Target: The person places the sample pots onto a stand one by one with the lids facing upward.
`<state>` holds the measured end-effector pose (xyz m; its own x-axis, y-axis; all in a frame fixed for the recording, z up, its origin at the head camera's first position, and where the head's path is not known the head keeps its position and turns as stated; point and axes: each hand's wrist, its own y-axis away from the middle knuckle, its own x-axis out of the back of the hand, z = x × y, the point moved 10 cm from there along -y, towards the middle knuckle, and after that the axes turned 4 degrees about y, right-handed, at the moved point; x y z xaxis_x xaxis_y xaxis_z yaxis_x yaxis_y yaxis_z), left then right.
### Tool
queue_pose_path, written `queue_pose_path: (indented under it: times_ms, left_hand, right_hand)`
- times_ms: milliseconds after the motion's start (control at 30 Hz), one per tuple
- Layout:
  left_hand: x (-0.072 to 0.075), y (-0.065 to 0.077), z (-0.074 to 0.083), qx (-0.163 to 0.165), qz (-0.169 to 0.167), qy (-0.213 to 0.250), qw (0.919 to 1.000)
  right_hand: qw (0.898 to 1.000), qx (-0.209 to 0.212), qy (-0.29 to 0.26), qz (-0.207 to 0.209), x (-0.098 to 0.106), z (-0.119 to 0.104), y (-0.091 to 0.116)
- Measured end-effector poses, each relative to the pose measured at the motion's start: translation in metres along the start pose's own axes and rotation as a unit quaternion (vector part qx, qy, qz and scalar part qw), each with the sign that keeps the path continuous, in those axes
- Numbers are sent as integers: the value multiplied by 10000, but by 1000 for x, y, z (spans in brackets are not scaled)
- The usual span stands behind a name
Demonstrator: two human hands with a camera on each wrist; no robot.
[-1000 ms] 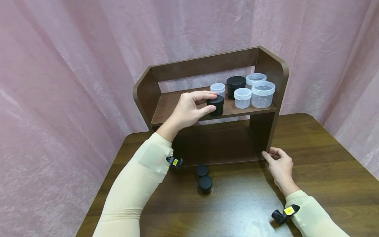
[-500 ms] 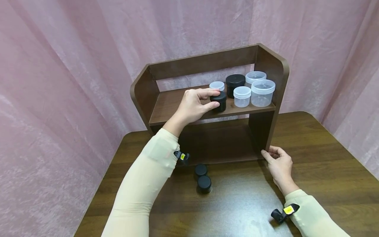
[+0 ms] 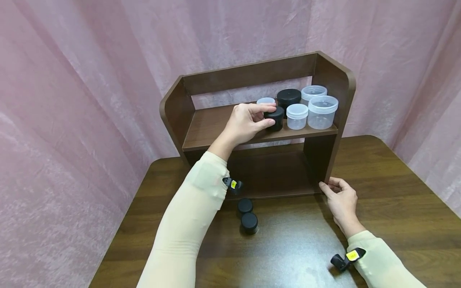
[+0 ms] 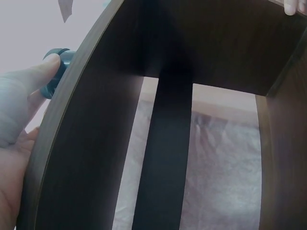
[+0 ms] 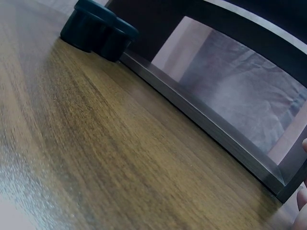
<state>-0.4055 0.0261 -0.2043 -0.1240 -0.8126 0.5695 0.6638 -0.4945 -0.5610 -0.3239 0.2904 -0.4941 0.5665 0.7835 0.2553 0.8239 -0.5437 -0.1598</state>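
My left hand [image 3: 245, 123] pinches a small black lidded jar [image 3: 276, 119] between thumb and fingers at the front of the upper shelf [image 3: 209, 127]. In the left wrist view the same jar [image 4: 53, 76] shows past the shelf board's edge, thumb against its side. Just right of it stands a small clear jar [image 3: 297, 118]; behind it, another clear jar [image 3: 265, 101] is partly covered by my fingers. My right hand [image 3: 342, 203] grips the lower front corner of the brown shelf unit's right side panel [image 3: 322, 158], thumb in front.
A larger black jar [image 3: 289, 98] and two larger clear jars, one in front [image 3: 322, 114], fill the upper shelf's right end. Two small black jars, the nearer one [image 3: 249, 222] close against the other [image 3: 245, 205], stand on the wooden table [image 3: 284, 248] before the unit. Pink curtain [image 3: 108, 100] hangs behind.
My left hand has carried the small black jar rightward and slightly up along the upper shelf's front, close to the small clear jar. My right hand has stayed at the panel's corner.
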Motion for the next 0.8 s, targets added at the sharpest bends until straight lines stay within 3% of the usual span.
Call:
queue_pose_path:
  times_ms: [567, 800]
  left_hand:
    - [-23, -13, -8, 356, -392, 949, 9941]
    - [-28, -17, -3, 280, -413, 825, 9953]
  right_hand:
    - [9999, -113, -71, 76, 15, 7, -9]
    - [9998, -54, -50, 168, 22, 7, -12]
